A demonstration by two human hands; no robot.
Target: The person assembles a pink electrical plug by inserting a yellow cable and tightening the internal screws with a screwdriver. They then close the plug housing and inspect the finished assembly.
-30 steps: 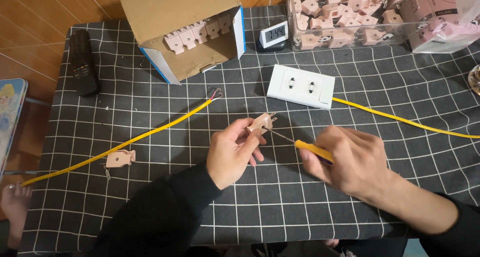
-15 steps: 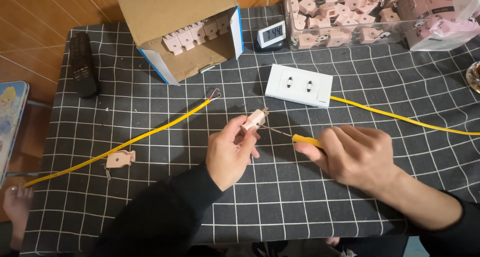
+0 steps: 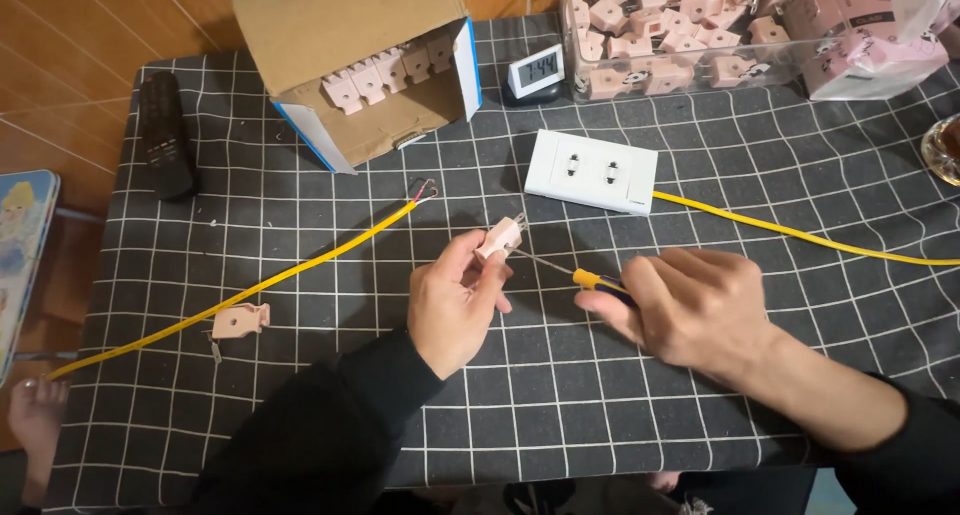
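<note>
My left hand [image 3: 455, 300] pinches a small pink plug [image 3: 498, 241] with its metal prongs pointing up and right. My right hand [image 3: 690, 305] grips a screwdriver [image 3: 590, 278] with a yellow and dark handle; its thin shaft reaches left to the plug. A yellow cable [image 3: 300, 267] with bared wire ends lies to the left of the plug. A white double socket [image 3: 592, 171] with its own yellow cable [image 3: 800, 237] lies just beyond my hands. A pink plug part [image 3: 240, 322] rests alone near the left cable.
An open cardboard box [image 3: 350, 55] holding pink plugs stands at the back left. A clear bin [image 3: 680, 35] of more pink plugs sits at the back right, a small digital clock [image 3: 535, 75] between them. A black remote [image 3: 165, 133] lies far left on the checked cloth.
The view has shifted slightly. Both hands stay together at the plug, with the screwdriver tip still against it; my right hand has slid a little along the handle.
</note>
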